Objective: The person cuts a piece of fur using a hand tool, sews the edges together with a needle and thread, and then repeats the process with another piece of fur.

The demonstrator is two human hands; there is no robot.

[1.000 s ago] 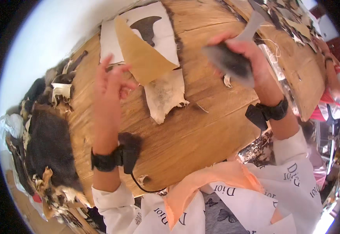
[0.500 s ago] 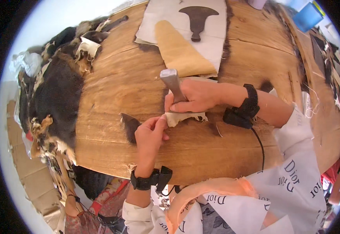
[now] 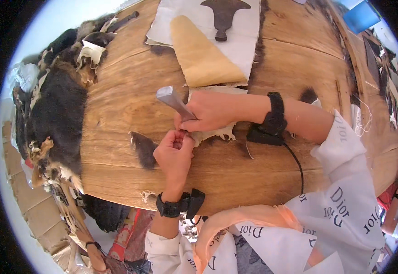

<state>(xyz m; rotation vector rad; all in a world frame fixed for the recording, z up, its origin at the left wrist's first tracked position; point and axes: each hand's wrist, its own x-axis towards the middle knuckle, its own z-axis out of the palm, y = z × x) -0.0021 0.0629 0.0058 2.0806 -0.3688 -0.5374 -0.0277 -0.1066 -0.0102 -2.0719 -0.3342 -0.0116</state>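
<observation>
My right hand (image 3: 208,109) is closed around the grey metal handle (image 3: 173,100) of a leather knife, which slants up to the left; the hand hides its blade. Beneath that hand lies a pale piece of hide (image 3: 217,134) with a ragged near edge. My left hand (image 3: 173,151) is closed in a pinch at the hide's left edge, its fingertips close below the right hand. What exactly sits between those fingertips is hard to see. Beyond the hands a tan pointed sheet (image 3: 203,55) rests on white sheets (image 3: 247,41), and a dark half-moon knife (image 3: 224,18) lies on them.
Dark fur hides (image 3: 57,109) are heaped along the wooden table's (image 3: 117,137) left edge. Small fur scraps (image 3: 143,148) lie near my left hand. A blue container (image 3: 361,17) stands far right. A black cable (image 3: 299,169) runs from my right wristband. Other people's arms show at both lower sides.
My right hand and the knife have moved left, with the handle tilting further left. My left hand has come up beside it, fingers more curled. The whole view has shifted slightly.
</observation>
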